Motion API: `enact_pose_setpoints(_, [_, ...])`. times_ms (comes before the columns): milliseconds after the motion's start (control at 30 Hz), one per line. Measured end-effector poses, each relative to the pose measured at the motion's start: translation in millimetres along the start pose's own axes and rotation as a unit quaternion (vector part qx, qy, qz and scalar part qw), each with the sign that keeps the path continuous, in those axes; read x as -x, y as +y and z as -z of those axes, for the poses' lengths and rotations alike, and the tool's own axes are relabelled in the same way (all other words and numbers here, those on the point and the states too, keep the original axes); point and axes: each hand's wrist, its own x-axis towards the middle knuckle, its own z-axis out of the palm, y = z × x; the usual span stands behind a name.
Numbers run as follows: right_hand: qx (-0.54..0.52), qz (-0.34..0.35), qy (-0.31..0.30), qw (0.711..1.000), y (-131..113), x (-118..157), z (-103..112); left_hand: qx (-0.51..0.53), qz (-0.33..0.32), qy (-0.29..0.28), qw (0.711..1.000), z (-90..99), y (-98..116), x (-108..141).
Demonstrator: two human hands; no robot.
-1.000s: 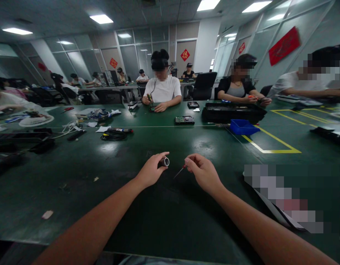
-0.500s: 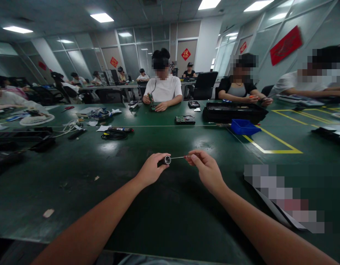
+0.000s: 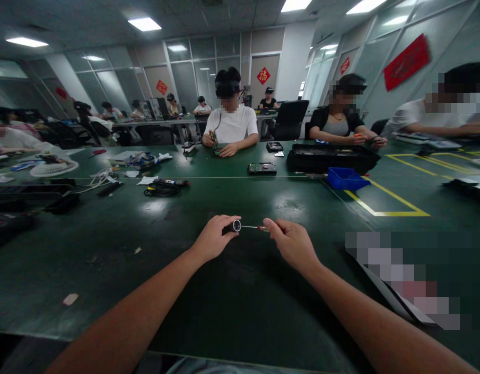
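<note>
One hand, the left (image 3: 212, 240), grips a dark, pale-rimmed cylinder (image 3: 235, 226); the right (image 3: 293, 242) grips a thin screwdriver (image 3: 259, 227).

One inscription is legible: the character "福", rendered upright in gold on a red diamond-shaped sign (image 3: 263, 76) mounted on a door (image 3: 258, 93) in the background. Gold marks are noted on a second red diamond (image 3: 161, 87) further left, but cannot be deciphered. A third red diamond (image 3: 344, 65), fixed to the right, is seen too small to be read. On the large red rectangular hanging (image 3: 407, 62) at upper right, a dark pattern is displayed; its content could not be established. A flat item (image 3: 407, 293) at the bench's near right is masked by pixel blocks and cannot be read.
</note>
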Motion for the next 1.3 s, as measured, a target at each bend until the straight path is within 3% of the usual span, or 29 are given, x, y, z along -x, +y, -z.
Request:
enact_pose_setpoints(367, [0.022, 0.061, 0.016, 0.998, -6.0, 2.1, 3.7, -0.007, 0.006, -0.013, 1.0, 2.8, 2.1, 0.2])
enact_pose_setpoints(567, [-0.032, 0.088, -0.021, 0.995, -5.8, 2.9, 2.8, -0.007, -0.004, -0.018, 1.0, 0.8, 0.6, -0.4])
enact_pose_setpoints(800, [-0.045, 0.059, -0.071, 0.995, -4.6, 2.3, 1.5, -0.008, -0.028, -0.026, 0.999, -2.5, -1.8, 0.4])
enact_pose_setpoints(967, [-0.036, 0.036, -0.05, 0.997, -1.9, 0.6, 0.9, -0.011, -0.039, -0.04, 0.998, -2.6, 2.0, 1.0])
enact_pose_setpoints(1133, [-0.121, 0.047, -0.007, 0.991, 1.2, 1.5, -4.5, -0.014, -0.034, -0.046, 0.998, -2.5, 4.6, -0.6])
enact_pose_setpoints(1300, [-0.231, 0.02, -0.005, 0.973, 1.4, -2.2, -4.7, -0.013, -0.032, -0.048, 0.998, -2.9, 5.9, -0.1])
